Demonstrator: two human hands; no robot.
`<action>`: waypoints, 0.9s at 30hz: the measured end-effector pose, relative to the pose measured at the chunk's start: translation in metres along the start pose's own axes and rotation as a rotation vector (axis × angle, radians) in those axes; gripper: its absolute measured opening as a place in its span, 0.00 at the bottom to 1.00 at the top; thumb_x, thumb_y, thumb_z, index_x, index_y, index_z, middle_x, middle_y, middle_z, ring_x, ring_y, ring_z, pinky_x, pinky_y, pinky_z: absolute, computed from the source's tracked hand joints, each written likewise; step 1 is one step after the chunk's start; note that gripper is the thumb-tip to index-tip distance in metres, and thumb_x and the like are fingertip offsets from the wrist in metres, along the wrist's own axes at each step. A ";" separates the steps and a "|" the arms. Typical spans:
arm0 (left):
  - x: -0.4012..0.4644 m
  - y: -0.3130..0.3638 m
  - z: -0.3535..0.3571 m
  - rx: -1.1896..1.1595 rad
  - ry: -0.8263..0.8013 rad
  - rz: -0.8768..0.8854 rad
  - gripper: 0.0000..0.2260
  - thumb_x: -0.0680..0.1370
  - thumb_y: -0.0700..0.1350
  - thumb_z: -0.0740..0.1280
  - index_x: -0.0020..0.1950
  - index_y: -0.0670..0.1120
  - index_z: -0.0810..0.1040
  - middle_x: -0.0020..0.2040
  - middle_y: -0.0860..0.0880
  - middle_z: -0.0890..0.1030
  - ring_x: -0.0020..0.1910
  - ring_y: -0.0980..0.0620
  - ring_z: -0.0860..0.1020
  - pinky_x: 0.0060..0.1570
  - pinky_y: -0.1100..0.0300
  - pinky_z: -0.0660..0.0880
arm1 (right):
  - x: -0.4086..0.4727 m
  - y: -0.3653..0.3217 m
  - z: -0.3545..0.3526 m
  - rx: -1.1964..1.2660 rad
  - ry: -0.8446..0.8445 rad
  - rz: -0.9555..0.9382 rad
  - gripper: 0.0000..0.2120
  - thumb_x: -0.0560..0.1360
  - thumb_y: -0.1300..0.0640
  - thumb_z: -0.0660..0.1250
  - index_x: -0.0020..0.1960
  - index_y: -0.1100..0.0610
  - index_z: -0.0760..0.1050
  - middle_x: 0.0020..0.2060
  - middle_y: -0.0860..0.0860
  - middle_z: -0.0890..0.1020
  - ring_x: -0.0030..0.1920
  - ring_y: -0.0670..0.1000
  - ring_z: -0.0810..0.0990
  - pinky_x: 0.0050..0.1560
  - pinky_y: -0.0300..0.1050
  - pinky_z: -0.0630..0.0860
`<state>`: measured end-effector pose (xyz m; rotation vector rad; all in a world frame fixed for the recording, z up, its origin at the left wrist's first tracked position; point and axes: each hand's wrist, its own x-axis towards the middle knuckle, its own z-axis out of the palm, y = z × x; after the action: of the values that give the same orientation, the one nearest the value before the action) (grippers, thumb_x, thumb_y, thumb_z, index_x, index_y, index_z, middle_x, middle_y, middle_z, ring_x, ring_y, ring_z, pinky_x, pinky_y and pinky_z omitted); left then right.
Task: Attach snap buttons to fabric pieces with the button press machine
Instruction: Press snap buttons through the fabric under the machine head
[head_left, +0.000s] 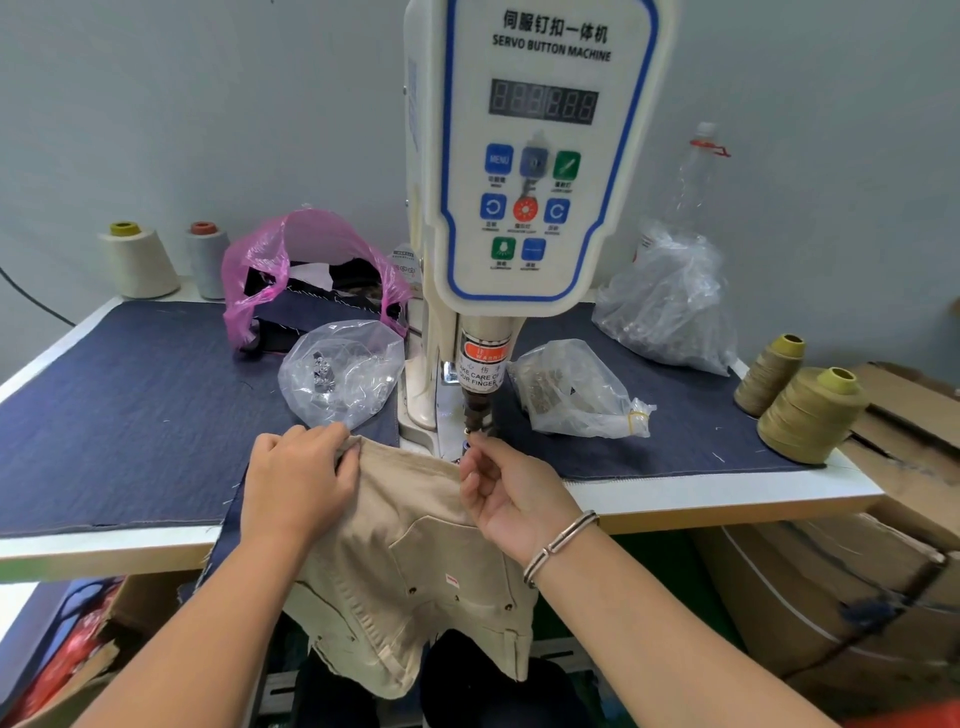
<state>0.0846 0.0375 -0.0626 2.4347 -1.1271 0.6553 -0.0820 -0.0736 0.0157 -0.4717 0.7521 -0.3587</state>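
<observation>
A beige garment with pockets and small dark studs hangs over the table's front edge, its top edge lying under the white servo button machine. My left hand grips the garment's upper left corner, thumb and fingers pinching the fabric. My right hand is raised just below the machine's punch head, its fingertips pinched together on something small that I cannot make out. A clear bag of silver snap parts lies left of the machine, and another clear bag of brass parts lies right of it.
Dark denim cloth covers the white table. A pink bag with dark fabric pieces sits behind. Thread cones stand at back left and right. A large crumpled clear bag and cardboard boxes are at right.
</observation>
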 end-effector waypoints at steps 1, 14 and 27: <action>0.000 0.000 0.000 -0.001 0.001 0.001 0.13 0.74 0.51 0.55 0.32 0.47 0.69 0.27 0.51 0.74 0.29 0.46 0.72 0.39 0.51 0.66 | 0.000 0.000 0.000 -0.003 0.001 -0.004 0.08 0.76 0.64 0.66 0.38 0.64 0.73 0.21 0.52 0.76 0.20 0.46 0.76 0.19 0.33 0.71; 0.000 -0.001 0.000 0.000 -0.003 -0.003 0.14 0.74 0.51 0.54 0.32 0.46 0.70 0.27 0.52 0.74 0.29 0.46 0.72 0.40 0.52 0.65 | 0.002 0.004 0.003 -0.003 -0.092 -0.042 0.04 0.75 0.67 0.67 0.41 0.67 0.76 0.34 0.59 0.84 0.33 0.51 0.84 0.29 0.41 0.80; 0.000 -0.001 0.000 -0.006 0.004 0.001 0.14 0.74 0.51 0.56 0.32 0.45 0.70 0.27 0.51 0.74 0.29 0.46 0.72 0.40 0.51 0.66 | -0.003 -0.001 -0.002 -0.001 -0.015 -0.023 0.05 0.75 0.64 0.67 0.41 0.66 0.75 0.28 0.55 0.82 0.26 0.48 0.81 0.25 0.38 0.78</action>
<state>0.0850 0.0379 -0.0627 2.4272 -1.1269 0.6563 -0.0852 -0.0734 0.0161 -0.4844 0.7329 -0.3761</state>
